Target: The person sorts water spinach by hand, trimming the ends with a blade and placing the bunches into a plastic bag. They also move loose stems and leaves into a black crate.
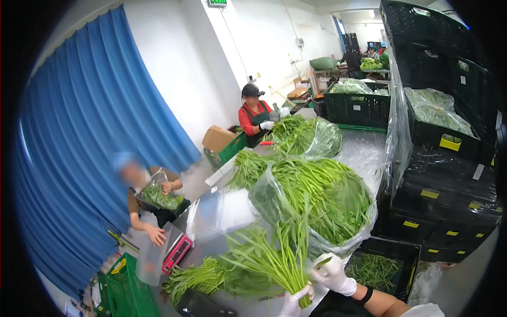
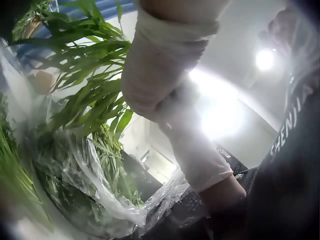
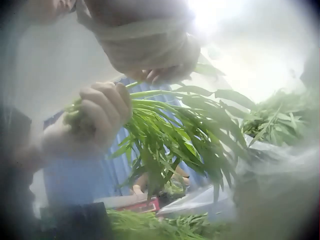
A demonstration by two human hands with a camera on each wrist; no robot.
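My gloved left hand (image 1: pixel 297 304) grips a bunch of water spinach (image 1: pixel 280 253) near the cut ends of its stems, with the long narrow leaves fanning upward. Beside it, my gloved right hand (image 1: pixel 335 276) pinches a loose green leaf (image 1: pixel 323 261) between thumb and fingers. The right wrist view shows the left hand (image 3: pixel 102 112) curled round the stems and the right hand (image 3: pixel 160 62) just above them. A large clear bag (image 1: pixel 372 211) full of the same greens lies beyond my hands. More bunches (image 1: pixel 198 277) lie on the table to the left.
A red scale (image 1: pixel 177 253) stands at the left, near a person holding a bag of greens (image 1: pixel 161 195). Stacked black crates (image 1: pixel 443 185) rise on the right. A black crate with loose leaves (image 1: pixel 372 269) sits beside my right hand. Another person works at the far end.
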